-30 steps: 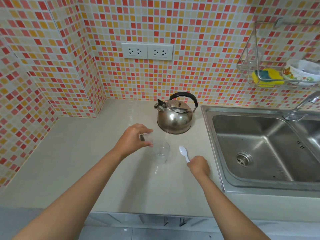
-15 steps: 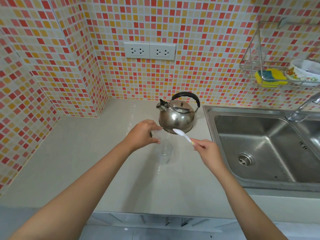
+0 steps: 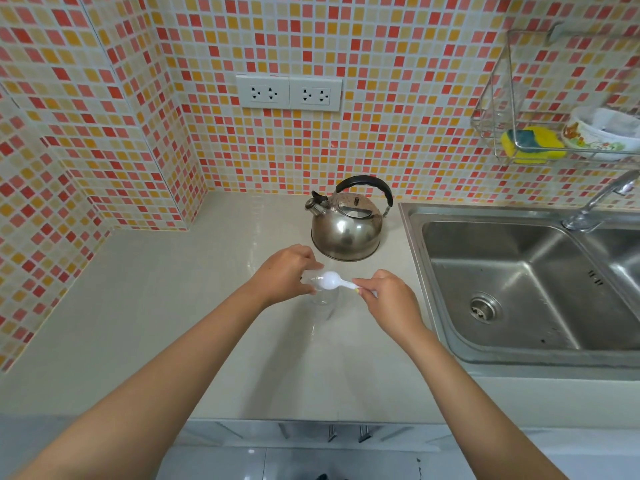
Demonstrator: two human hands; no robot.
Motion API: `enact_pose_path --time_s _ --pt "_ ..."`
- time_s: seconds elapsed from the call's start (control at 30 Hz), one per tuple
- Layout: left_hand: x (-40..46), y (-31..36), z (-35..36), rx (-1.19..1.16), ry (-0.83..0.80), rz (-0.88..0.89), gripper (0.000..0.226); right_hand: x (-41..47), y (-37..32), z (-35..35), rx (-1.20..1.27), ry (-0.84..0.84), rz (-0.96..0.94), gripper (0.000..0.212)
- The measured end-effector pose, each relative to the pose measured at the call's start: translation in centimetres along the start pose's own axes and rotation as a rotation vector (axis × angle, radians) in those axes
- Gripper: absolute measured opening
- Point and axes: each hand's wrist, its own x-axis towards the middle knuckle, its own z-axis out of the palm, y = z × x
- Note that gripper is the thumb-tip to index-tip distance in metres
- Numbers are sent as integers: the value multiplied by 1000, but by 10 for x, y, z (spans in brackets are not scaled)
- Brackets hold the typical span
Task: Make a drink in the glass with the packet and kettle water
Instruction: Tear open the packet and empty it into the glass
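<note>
We see a pale countertop (image 3: 145, 327) that runs to a wall of small red, orange and cream tiles, and near its middle stands a clear glass (image 3: 323, 304), hard to make out against the surface. Our left hand (image 3: 285, 277) is curled around the glass near its rim, fingers wrapped on the far side and thumb on the near side, so the hand grips it rather than lying flat. Our right hand (image 3: 388, 299) pinches the handle of a white plastic spoon (image 3: 334, 281) between thumb and fingertips; the spoon lies almost level, its bowl pointing left and hanging right over the mouth of the glass, just beside the left hand's fingertips. Whether the bowl touches the rim we cannot tell. The packet does not show clearly — something pale and crumpled sits under the left fingers, but we cannot say what it is. Just beyond the hands, a little to the right, a shiny steel kettle (image 3: 346, 228) stands on the counter with its black handle arched upright and its spout turned to the left; it is near the glass but apart from it. To the right the counter meets a stainless sink (image 3: 519, 289) with a drain in its floor and a tap (image 3: 595, 202) at its far right corner. On the far wall a double socket (image 3: 289, 93) sits above the kettle, and at upper right a wire rack (image 3: 512, 109) holds a yellow-and-green sponge (image 3: 531, 143) and a patterned bowl (image 3: 595, 136).
</note>
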Motion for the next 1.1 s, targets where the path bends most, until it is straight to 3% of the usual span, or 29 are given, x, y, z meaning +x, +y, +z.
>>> enact_pose_path --time_s 0.73,1.1 --pt "25 17 -2 549 -237 246 23 -4 6 4 -95 -40 80 23" --pt "36 30 -5 760 -268 427 19 -8 6 7 -110 -56 106 24"
